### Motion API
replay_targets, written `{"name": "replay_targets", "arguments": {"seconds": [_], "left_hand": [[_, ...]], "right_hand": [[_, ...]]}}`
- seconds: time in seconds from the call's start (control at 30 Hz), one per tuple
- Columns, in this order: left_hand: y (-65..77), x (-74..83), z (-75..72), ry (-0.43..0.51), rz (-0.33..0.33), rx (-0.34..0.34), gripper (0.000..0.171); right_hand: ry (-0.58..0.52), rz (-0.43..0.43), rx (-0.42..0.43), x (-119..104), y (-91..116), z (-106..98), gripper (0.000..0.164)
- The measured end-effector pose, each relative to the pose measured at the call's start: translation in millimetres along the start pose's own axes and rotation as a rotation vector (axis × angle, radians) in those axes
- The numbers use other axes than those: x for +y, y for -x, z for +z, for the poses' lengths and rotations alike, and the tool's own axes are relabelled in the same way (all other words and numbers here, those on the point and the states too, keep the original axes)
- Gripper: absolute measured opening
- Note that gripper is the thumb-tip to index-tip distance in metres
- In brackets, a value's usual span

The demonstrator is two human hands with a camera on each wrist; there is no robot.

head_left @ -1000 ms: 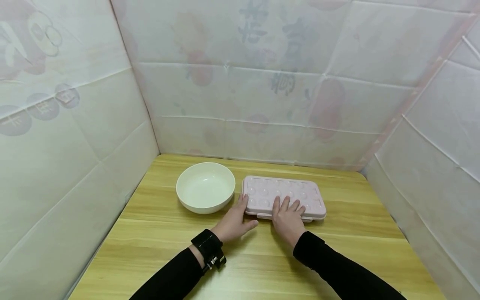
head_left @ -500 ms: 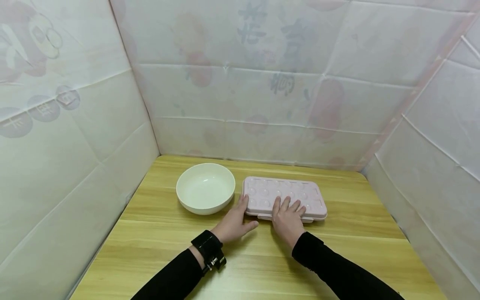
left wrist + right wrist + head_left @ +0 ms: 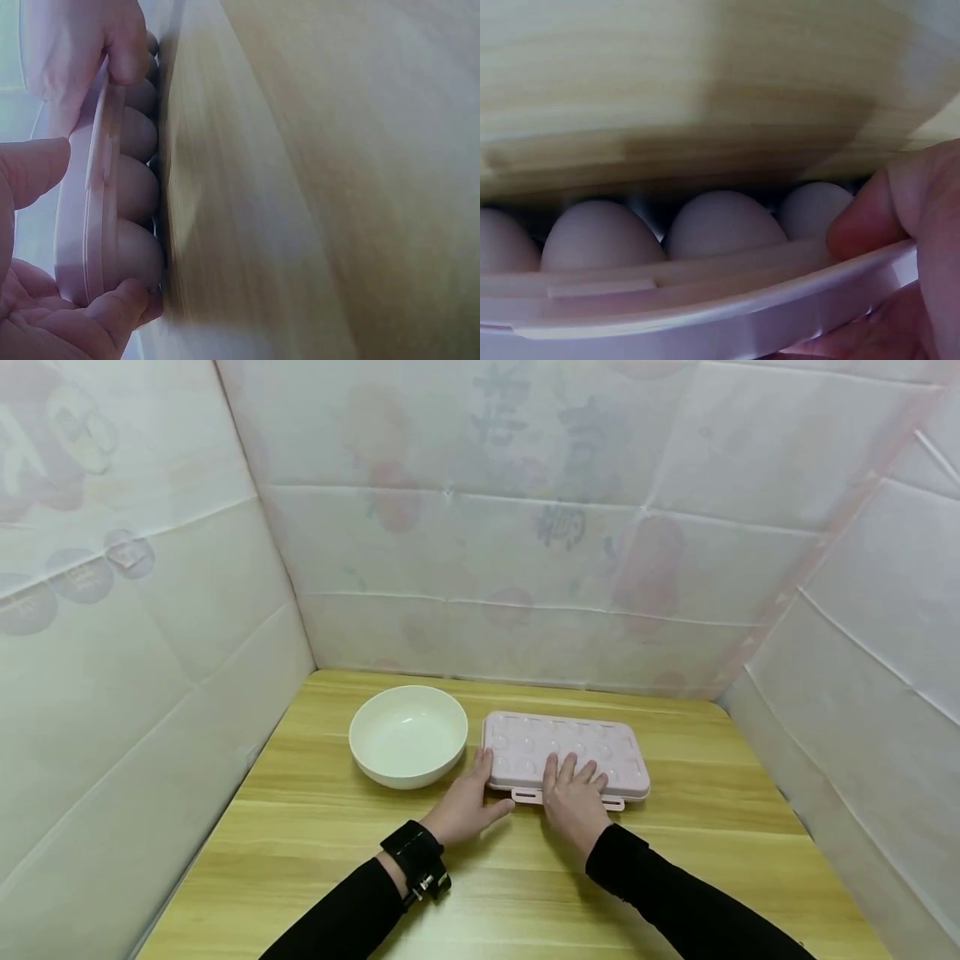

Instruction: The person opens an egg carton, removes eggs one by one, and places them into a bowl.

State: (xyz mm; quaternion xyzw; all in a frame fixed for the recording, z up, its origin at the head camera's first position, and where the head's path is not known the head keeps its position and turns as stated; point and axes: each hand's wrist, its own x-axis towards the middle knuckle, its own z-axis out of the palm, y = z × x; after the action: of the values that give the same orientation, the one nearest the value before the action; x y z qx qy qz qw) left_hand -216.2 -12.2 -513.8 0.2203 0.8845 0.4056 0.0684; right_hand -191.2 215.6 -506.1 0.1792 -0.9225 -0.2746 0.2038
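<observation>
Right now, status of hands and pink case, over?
Left hand touching left end of pink case. Right hand gripping its front edge. Case flat, closed. Bowl alongside, apparently not in the way.

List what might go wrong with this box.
The front clasps stick out and look undone, so the lid may come away if the box is lifted by it.
The left hand sits between box and bowl; an outward move might bump the bowl.
</observation>
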Motion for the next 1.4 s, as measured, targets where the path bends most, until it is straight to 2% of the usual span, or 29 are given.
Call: {"name": "replay_targets", "arguments": {"seconds": [0.2,0.33,0.43,0.53,0.6,0.77,0.9,1.13,1.27,1.4], "left_hand": [[1.8,-2.3,0.7,0.018,-0.003,0.01,0.1],[2.1,-4.2,3.1,0.047,-0.017,0.027,0.106],[3.0,-5.1,4.0,0.075,-0.032,0.035,0.11],[4.5,-5.8,4.1,0.087,-0.034,0.045,0.11],[5.1,-6.4,4.0,0.087,-0.037,0.05,0.109],[8.6,-6.9,3.4,0.075,-0.027,0.072,0.107],[13.8,-5.9,1.0,0.055,0.0,0.098,0.096],[23.3,-2.9,-3.3,-0.044,-0.021,0.105,0.078],[29.1,-0.2,-4.8,-0.144,-0.008,0.092,0.072],[34.6,3.4,-5.4,-0.253,0.017,0.074,0.068]], "right_hand": [[-0.051,0.005,-0.064,2.9,2.7,-3.4,0.055],[-0.187,0.037,-0.092,9.0,8.1,-2.7,0.065],[-0.277,0.053,-0.029,16.7,15.2,-0.4,0.075],[-0.321,0.052,0.06,28.5,22.1,1.6,0.085],[-0.34,0.058,0.081,38.6,25.4,1.8,0.093],[-0.418,0.112,0.002,68.6,33.9,1.7,0.106],[-0.505,0.158,-0.041,91.9,44.5,2.6,0.112],[-0.608,0.206,-0.027,120.1,55.1,4.1,0.1],[-0.646,0.206,-0.002,129.9,57.0,5.6,0.08],[-0.652,0.186,0.096,138.2,59.1,11.1,0.055]]}}
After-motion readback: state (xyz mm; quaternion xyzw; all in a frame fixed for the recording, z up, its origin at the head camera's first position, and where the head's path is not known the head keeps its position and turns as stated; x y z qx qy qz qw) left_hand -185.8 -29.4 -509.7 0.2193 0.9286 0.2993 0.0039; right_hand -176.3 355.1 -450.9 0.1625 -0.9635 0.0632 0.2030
